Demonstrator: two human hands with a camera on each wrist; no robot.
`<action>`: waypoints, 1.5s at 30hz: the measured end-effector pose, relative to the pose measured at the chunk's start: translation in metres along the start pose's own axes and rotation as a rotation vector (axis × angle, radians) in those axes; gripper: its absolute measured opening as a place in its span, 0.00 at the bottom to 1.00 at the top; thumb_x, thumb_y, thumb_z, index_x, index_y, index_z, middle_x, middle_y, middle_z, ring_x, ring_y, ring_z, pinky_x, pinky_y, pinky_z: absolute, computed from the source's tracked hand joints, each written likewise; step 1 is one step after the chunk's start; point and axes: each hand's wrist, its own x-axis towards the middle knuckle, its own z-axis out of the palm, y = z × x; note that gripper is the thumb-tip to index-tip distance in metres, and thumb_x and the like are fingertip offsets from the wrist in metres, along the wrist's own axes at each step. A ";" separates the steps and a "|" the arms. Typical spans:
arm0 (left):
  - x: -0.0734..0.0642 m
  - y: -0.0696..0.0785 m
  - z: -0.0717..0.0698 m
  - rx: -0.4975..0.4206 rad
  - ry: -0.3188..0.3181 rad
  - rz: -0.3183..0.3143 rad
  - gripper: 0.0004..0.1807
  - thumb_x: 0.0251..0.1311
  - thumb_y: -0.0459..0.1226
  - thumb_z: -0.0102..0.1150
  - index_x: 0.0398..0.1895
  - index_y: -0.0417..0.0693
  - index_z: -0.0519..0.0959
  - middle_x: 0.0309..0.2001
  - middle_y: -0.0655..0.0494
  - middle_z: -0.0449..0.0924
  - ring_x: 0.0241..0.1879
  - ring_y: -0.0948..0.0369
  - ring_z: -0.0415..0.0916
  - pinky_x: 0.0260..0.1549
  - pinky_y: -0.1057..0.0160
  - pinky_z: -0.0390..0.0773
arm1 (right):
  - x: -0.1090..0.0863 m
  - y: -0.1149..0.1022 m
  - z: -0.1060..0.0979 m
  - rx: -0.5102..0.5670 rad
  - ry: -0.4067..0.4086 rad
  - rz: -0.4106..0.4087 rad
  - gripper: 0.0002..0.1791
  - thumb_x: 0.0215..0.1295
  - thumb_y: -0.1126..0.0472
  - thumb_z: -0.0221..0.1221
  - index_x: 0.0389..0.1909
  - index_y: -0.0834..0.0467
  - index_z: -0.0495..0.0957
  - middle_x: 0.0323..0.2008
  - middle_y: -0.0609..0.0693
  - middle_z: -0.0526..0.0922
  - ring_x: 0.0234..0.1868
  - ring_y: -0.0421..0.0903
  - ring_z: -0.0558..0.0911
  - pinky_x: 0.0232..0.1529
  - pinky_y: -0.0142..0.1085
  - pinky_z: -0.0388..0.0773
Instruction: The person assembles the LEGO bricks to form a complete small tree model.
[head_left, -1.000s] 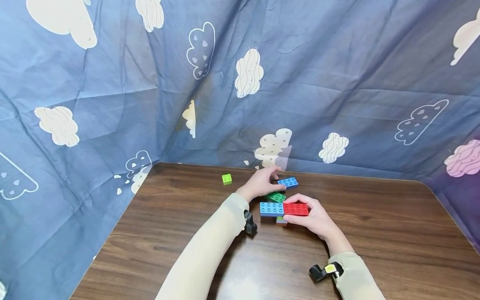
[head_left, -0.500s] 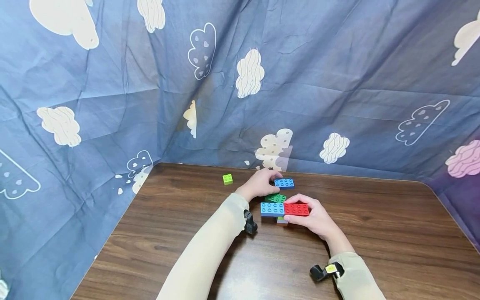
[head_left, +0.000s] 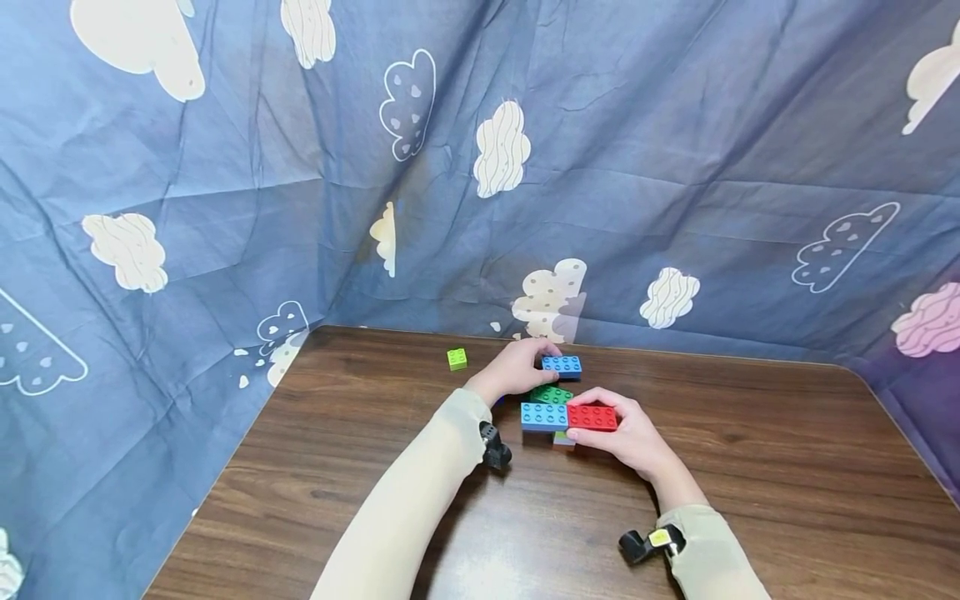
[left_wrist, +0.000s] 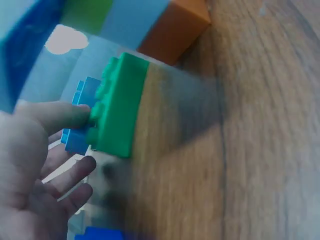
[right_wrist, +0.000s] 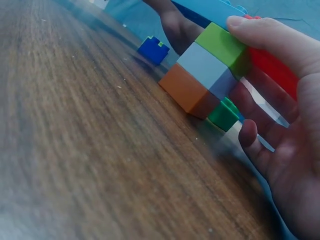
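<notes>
My left hand (head_left: 517, 367) pinches a blue brick (head_left: 561, 367) between thumb and fingers at the back of the table. In the left wrist view this brick appears just beyond a green brick (left_wrist: 120, 105), which stands on the wood. My right hand (head_left: 636, 435) grips a red brick (head_left: 592, 417), its thumb along the near side. Beside the red one, a light blue brick (head_left: 543, 415) juts out to the left. Under them is a stack of a lime brick (right_wrist: 223, 46), a pale grey brick (right_wrist: 206, 69) and an orange brick (right_wrist: 189, 91).
A small lime-green brick (head_left: 457, 359) lies at the back left of the wooden table (head_left: 330, 467). A dark blue brick (right_wrist: 153, 51) sits left of the stack, mostly hidden behind my left wrist in the head view. A blue cloud-patterned cloth (head_left: 450, 242) hangs behind the table.
The blue brick has shifted a little to the left, and my left thumb and fingers have drawn together on it. My right hand, the red and light blue bricks stay in place.
</notes>
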 end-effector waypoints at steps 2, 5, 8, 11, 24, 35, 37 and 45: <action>-0.005 0.000 -0.005 -0.038 0.013 -0.020 0.18 0.75 0.44 0.70 0.63 0.53 0.84 0.56 0.58 0.85 0.51 0.62 0.79 0.55 0.62 0.79 | 0.001 0.001 0.000 -0.012 0.007 0.010 0.22 0.63 0.64 0.78 0.57 0.54 0.85 0.50 0.54 0.87 0.44 0.48 0.85 0.44 0.38 0.84; -0.013 0.003 -0.012 -0.103 0.043 -0.031 0.19 0.73 0.44 0.72 0.63 0.54 0.84 0.55 0.58 0.85 0.50 0.61 0.78 0.55 0.60 0.79 | 0.002 0.001 0.001 -0.019 0.014 0.021 0.22 0.63 0.63 0.79 0.58 0.54 0.85 0.51 0.54 0.87 0.46 0.48 0.85 0.45 0.37 0.83; -0.024 0.006 -0.019 -0.159 0.080 -0.008 0.19 0.72 0.42 0.73 0.62 0.53 0.84 0.53 0.58 0.84 0.50 0.60 0.78 0.53 0.60 0.79 | 0.002 0.000 0.002 -0.019 0.023 0.030 0.23 0.63 0.63 0.79 0.58 0.54 0.85 0.52 0.54 0.86 0.47 0.48 0.85 0.46 0.37 0.83; -0.035 0.009 -0.026 -0.200 0.118 0.039 0.19 0.71 0.41 0.73 0.62 0.51 0.84 0.52 0.57 0.84 0.47 0.60 0.79 0.49 0.62 0.79 | 0.001 -0.002 0.002 -0.021 0.027 0.027 0.23 0.64 0.63 0.78 0.59 0.55 0.85 0.54 0.55 0.86 0.49 0.48 0.84 0.47 0.37 0.84; -0.076 0.022 -0.046 -0.293 0.189 0.128 0.21 0.67 0.37 0.74 0.62 0.49 0.86 0.45 0.56 0.82 0.40 0.56 0.78 0.39 0.66 0.78 | 0.003 -0.002 0.004 -0.019 0.045 0.036 0.23 0.65 0.62 0.78 0.60 0.54 0.85 0.54 0.53 0.86 0.48 0.48 0.85 0.46 0.37 0.84; -0.085 0.020 -0.045 -0.329 0.186 0.166 0.20 0.67 0.39 0.76 0.61 0.47 0.86 0.42 0.54 0.82 0.44 0.40 0.79 0.40 0.63 0.76 | 0.006 -0.003 0.007 -0.047 0.100 0.047 0.24 0.64 0.60 0.79 0.60 0.53 0.85 0.53 0.54 0.87 0.48 0.49 0.86 0.46 0.36 0.85; -0.087 0.017 -0.044 -0.327 0.183 0.161 0.20 0.67 0.39 0.76 0.60 0.48 0.86 0.43 0.56 0.83 0.43 0.43 0.79 0.40 0.63 0.76 | 0.006 -0.004 0.009 -0.053 0.115 0.061 0.26 0.64 0.59 0.80 0.61 0.52 0.85 0.55 0.55 0.87 0.49 0.49 0.85 0.47 0.36 0.84; -0.088 0.017 -0.036 -0.327 0.168 0.205 0.20 0.68 0.40 0.75 0.62 0.48 0.86 0.50 0.55 0.85 0.44 0.49 0.80 0.44 0.59 0.81 | 0.006 -0.005 0.011 -0.063 0.164 0.087 0.27 0.64 0.57 0.80 0.61 0.53 0.83 0.55 0.56 0.86 0.50 0.50 0.84 0.48 0.35 0.84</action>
